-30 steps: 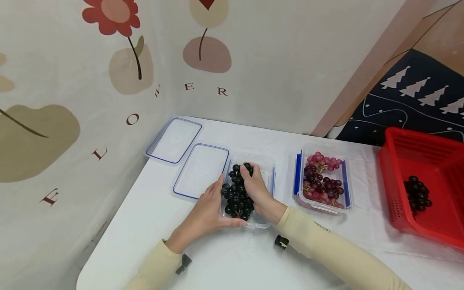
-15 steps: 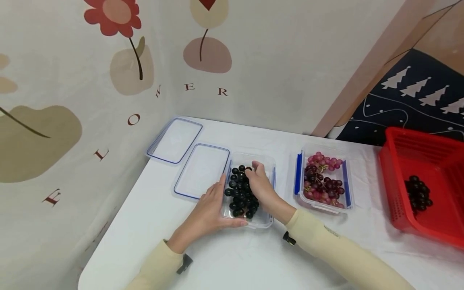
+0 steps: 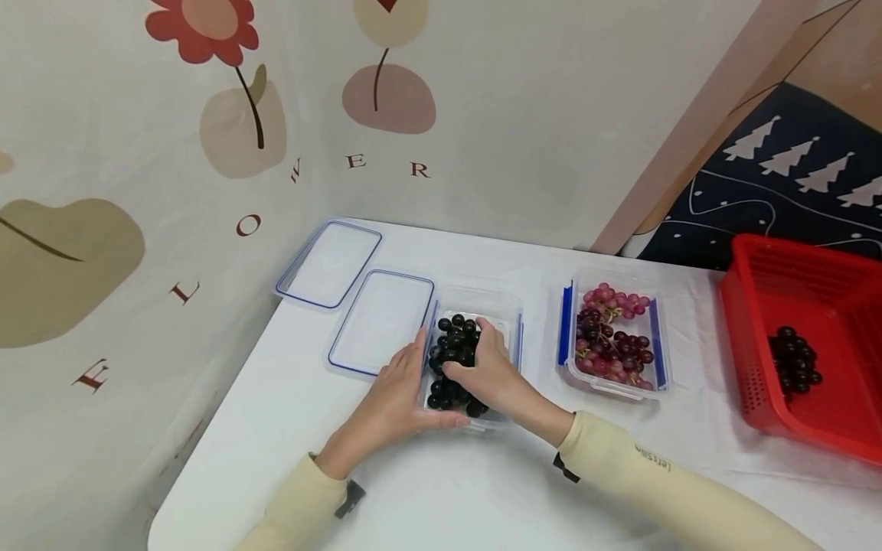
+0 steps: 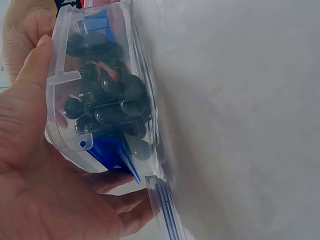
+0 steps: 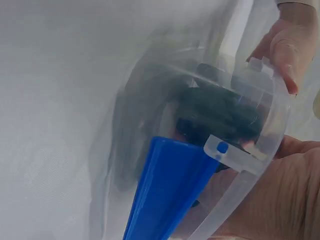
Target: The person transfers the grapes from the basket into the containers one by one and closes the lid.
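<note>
A bunch of black grapes [image 3: 452, 342] lies in a clear lidless plastic container [image 3: 508, 300] at the middle of the table. With its fingers along the container's left side and its thumb at the near rim, my left hand [image 3: 387, 394] holds it steady. My right hand [image 3: 494, 376] reaches in over the right side, thumb across the grapes and fingers down beside them, gripping the bunch. The left wrist view shows the grapes [image 4: 110, 95] through the clear wall, above a blue latch [image 4: 107, 152]. In the right wrist view another blue latch [image 5: 170, 185] hangs open.
Two clear lids with blue seals, one near [image 3: 381, 321] and one farther back [image 3: 331, 264], lie at the left. To the right stands a second container [image 3: 568, 325] with red and dark grapes [image 3: 613, 337]. A red basket [image 3: 765, 413] at far right holds more black grapes [image 3: 794, 360].
My right hand has drawn back from the bunch's far end, its thumb now lower across the grapes. The bunch has settled lower in the container. The left hand stays in place.
</note>
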The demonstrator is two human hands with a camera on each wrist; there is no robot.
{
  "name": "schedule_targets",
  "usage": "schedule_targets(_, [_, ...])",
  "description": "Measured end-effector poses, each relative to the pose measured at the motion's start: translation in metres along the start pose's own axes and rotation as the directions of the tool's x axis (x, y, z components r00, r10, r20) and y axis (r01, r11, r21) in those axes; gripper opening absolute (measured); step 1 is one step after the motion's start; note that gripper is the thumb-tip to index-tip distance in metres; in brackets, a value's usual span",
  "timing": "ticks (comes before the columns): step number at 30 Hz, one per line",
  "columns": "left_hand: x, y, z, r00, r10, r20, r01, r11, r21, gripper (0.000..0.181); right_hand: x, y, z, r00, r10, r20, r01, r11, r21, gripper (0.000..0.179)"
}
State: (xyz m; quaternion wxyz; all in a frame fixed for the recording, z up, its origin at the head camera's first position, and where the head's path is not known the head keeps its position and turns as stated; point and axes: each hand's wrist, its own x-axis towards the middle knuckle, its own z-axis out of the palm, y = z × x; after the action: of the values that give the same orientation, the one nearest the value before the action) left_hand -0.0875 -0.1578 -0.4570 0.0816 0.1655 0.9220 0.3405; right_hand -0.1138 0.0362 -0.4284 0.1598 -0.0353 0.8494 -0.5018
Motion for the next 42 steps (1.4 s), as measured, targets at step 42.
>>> schedule_targets(42, [-0.001, -0.002, -0.001, 0.999, 0.034, 0.003, -0.034, 0.999, 0.012, 0.143, -0.002, 0.009, 0.018, 0.988, -0.144, 0.05, 0.148, 0.986, -0.079, 0.092])
